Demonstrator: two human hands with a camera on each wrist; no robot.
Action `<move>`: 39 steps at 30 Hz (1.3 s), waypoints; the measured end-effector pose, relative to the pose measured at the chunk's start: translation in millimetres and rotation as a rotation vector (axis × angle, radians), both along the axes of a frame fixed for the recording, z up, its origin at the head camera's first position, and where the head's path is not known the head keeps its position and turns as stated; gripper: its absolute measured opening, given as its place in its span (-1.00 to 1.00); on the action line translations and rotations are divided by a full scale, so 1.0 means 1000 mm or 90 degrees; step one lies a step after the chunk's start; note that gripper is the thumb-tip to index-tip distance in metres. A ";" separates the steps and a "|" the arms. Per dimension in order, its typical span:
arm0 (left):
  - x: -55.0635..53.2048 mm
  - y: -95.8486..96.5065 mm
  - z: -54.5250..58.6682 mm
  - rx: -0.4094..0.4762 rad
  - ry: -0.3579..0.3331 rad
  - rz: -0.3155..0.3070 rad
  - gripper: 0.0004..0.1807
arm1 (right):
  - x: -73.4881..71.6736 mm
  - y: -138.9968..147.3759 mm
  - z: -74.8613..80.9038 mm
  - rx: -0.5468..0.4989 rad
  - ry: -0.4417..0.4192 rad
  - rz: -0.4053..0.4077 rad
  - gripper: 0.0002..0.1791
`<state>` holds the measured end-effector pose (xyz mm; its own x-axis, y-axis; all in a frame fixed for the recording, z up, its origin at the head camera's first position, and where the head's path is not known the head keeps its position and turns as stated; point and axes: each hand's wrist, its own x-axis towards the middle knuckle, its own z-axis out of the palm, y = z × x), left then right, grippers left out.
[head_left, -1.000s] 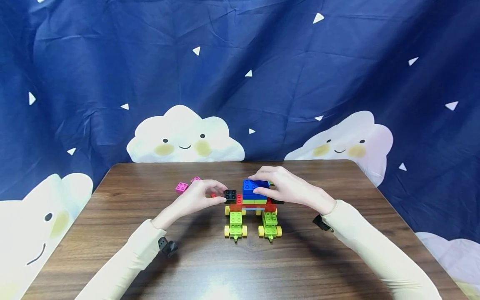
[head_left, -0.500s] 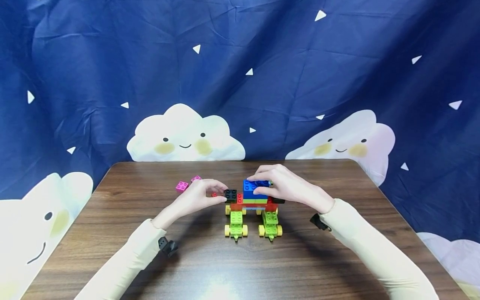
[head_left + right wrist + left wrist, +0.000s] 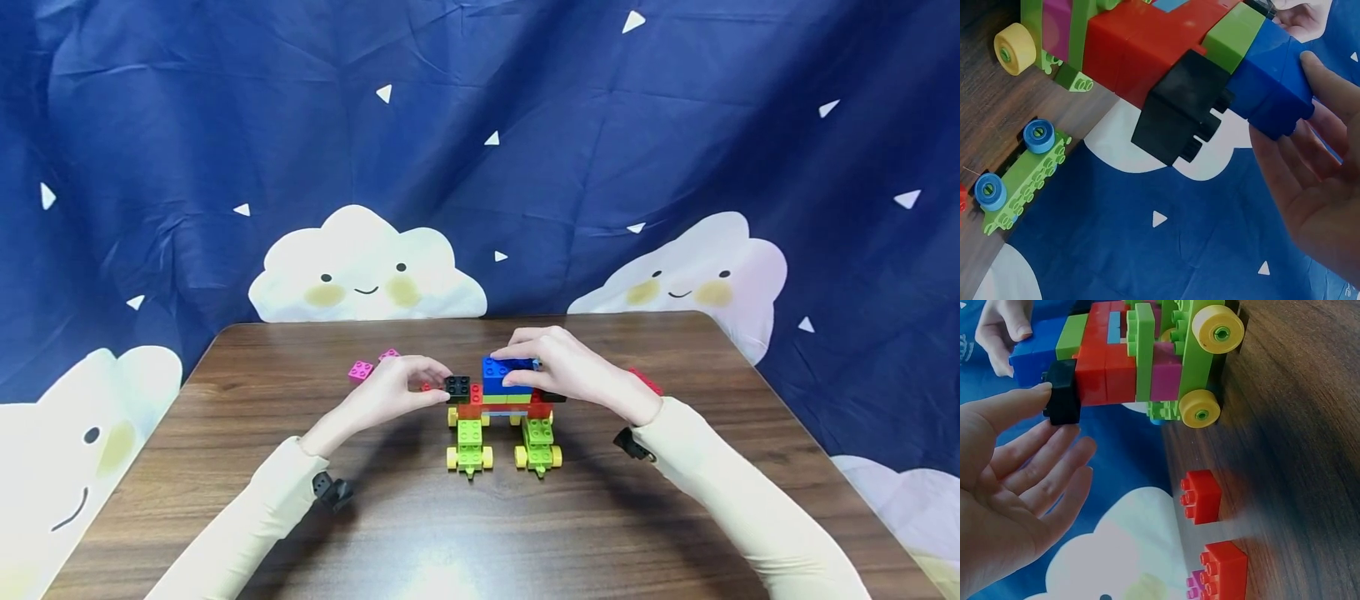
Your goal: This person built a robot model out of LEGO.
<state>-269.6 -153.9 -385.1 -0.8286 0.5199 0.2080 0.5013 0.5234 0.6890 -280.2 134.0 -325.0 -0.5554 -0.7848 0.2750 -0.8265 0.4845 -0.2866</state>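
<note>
A toy-brick vehicle stands mid-table on two lime wheeled bases (image 3: 470, 447) with yellow wheels. Red bricks (image 3: 1105, 372) form its middle, and lime and blue bricks (image 3: 497, 377) are stacked on top. My left hand (image 3: 392, 390) pinches a black brick (image 3: 1064, 392) at the vehicle's left end, thumb on its studded top and fingertips at its side. From the other side, my right hand (image 3: 573, 367) grips the blue bricks between thumb and fingers. Another black brick (image 3: 1182, 103) sits at the right end, mostly hidden by that hand in the head view.
Pink bricks (image 3: 361, 371) lie at the back left. Loose red bricks (image 3: 1202, 497) rest near the vehicle's left side. Behind my right wrist is a red piece (image 3: 645, 381). A lime base with blue wheels (image 3: 1022, 178) lies on the table (image 3: 615, 525); a blue curtain (image 3: 435, 167) hangs behind.
Both hands keep their hold on the bricks with hardly any movement. The head view has shifted slightly, and a red piece now shows behind my right wrist.
</note>
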 end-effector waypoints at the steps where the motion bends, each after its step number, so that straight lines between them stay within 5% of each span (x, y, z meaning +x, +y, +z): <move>1: 0.000 0.000 0.001 0.000 0.000 0.000 -0.65 | 0.000 0.000 0.000 -0.001 -0.002 -0.003 -0.59; 13: 0.001 -0.001 -0.001 -0.005 -0.008 -0.002 -0.66 | 0.003 0.008 0.008 0.041 -0.005 0.001 -0.58; 25: -0.002 -0.001 0.002 -0.011 0.005 -0.005 -0.68 | 0.001 0.019 0.003 -0.034 0.016 -0.003 -0.68; 39: -0.002 0.000 0.003 -0.013 0.000 -0.001 -0.68 | 0.004 0.020 0.001 -0.048 -0.013 -0.022 -0.67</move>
<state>-271.5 -153.5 -382.5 -0.8281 0.5249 0.1971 0.5015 0.5362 0.6790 -276.1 153.9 -323.6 -0.5885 -0.7420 0.3210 -0.8028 0.4894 -0.3406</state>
